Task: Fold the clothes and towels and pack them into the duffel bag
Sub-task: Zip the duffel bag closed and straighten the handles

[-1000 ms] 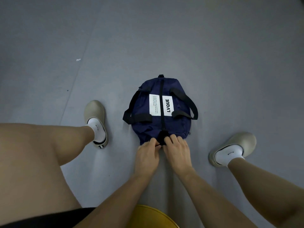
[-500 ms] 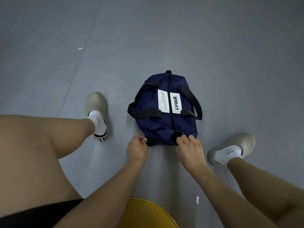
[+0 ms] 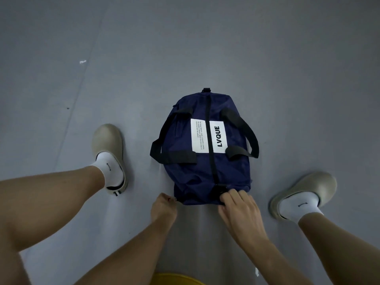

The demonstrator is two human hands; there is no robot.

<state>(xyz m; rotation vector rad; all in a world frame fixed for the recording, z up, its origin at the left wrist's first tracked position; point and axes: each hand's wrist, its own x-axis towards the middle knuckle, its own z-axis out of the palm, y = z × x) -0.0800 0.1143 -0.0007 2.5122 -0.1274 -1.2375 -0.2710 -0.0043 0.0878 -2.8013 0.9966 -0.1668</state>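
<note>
A navy duffel bag (image 3: 205, 165) with black handles and a white LVQUE label lies on the grey floor between my feet, its top zip running away from me and closed. My right hand (image 3: 238, 208) grips the black tab at the bag's near end. My left hand (image 3: 163, 208) pinches a small zip pull at the bag's near left corner. No clothes or towels are in sight.
My two feet in beige clogs (image 3: 109, 151) (image 3: 304, 194) and white socks stand either side of the bag. A yellow rounded object (image 3: 178, 279) shows at the bottom edge under my arms. Bare grey floor (image 3: 205, 48) stretches beyond the bag.
My hands, together at the near end's middle a second ago, have parted: the left slid to the near left corner, the right stayed at the black tab. The view shifted slightly.
</note>
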